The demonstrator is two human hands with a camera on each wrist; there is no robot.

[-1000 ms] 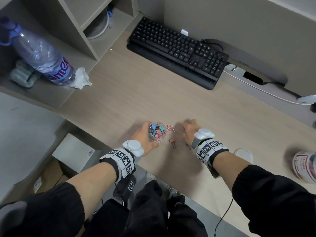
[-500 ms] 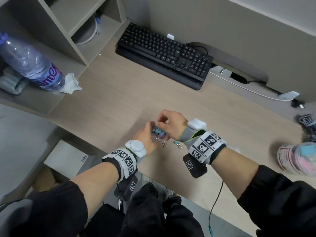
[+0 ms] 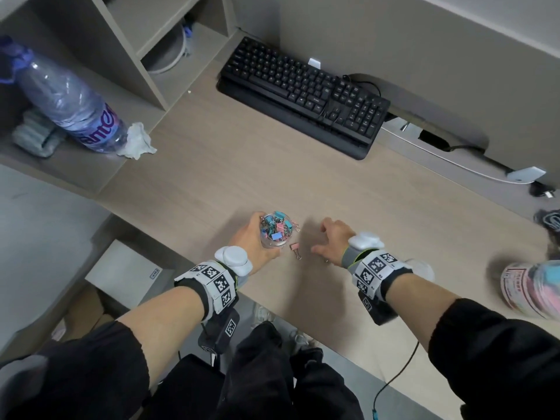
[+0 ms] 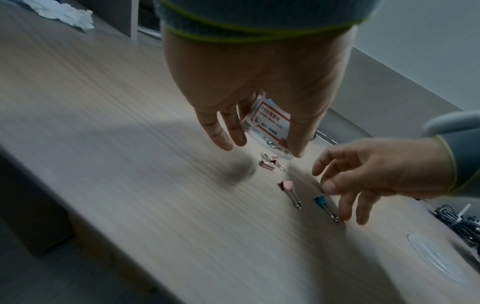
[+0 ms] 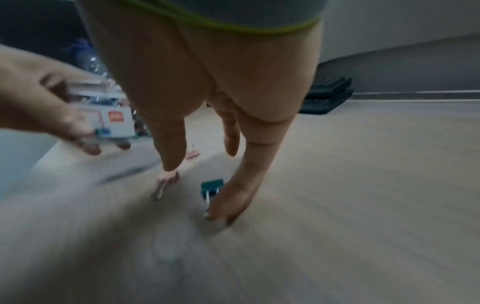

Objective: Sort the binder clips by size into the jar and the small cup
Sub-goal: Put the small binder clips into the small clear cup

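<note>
My left hand [image 3: 251, 237] grips a small clear cup [image 3: 275, 230] packed with small pink and blue binder clips, held just above the desk. Loose on the desk beside it lie a pink clip [image 3: 295, 249], a second pink clip [image 4: 267, 163] close under the cup, and a teal clip [image 4: 320, 200]. My right hand [image 3: 325, 241] hangs over the teal clip [image 5: 212, 186] with its fingers spread, one fingertip touching the clip's wire handle. The labelled jar [image 3: 530, 286], holding pink and blue clips, stands at the desk's far right, blurred.
A black keyboard [image 3: 303, 95] lies at the back of the desk [image 3: 212, 177]. A water bottle [image 3: 69, 104] and a crumpled tissue [image 3: 138, 140] sit on the left shelf. A clear lid [image 4: 439, 261] lies near my right wrist, and cables [image 3: 550, 219] lie at the right edge.
Half a second ago my right hand was over the cup in my left hand. It has since moved right and down to the teal clip. The cup stays in my left hand.
</note>
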